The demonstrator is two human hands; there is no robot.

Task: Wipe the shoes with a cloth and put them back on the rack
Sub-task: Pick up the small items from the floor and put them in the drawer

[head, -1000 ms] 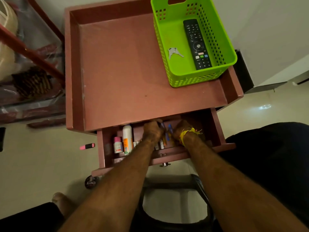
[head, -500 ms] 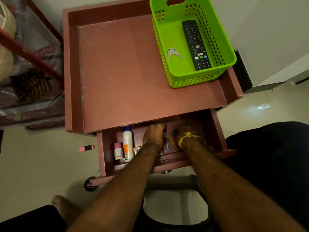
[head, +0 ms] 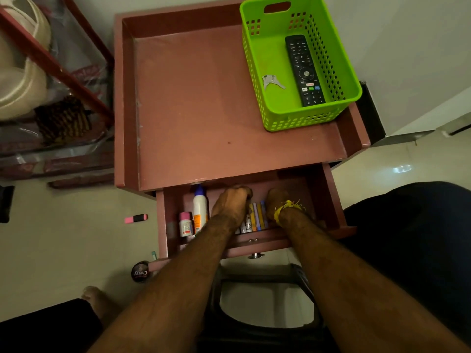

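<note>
No shoe or cloth shows clearly. Both my hands are inside the open drawer [head: 328, 200] of a small reddish-brown table [head: 229, 103]. My left hand [head: 230, 206] is curled over a row of thin boxes [head: 254, 217], its fingertips near the table top's front edge. My right hand [head: 276, 201], with a yellow thread at the wrist, reaches in just right of those boxes, fingers hidden. A round shoe-polish tin [head: 140, 272] lies on the floor by the drawer's left corner. A red-framed rack [head: 51, 62] under clear plastic stands at the left.
A white bottle [head: 200, 208] and a small pink-capped bottle [head: 185, 224] lie in the drawer's left part. A green basket [head: 257, 59] with a remote [head: 303, 70] and keys [head: 271, 81] sits on the table's far right. A pink marker [head: 135, 218] lies on the floor.
Both hands stay in the drawer and shift only slightly among the items. The view has drifted a little.
</note>
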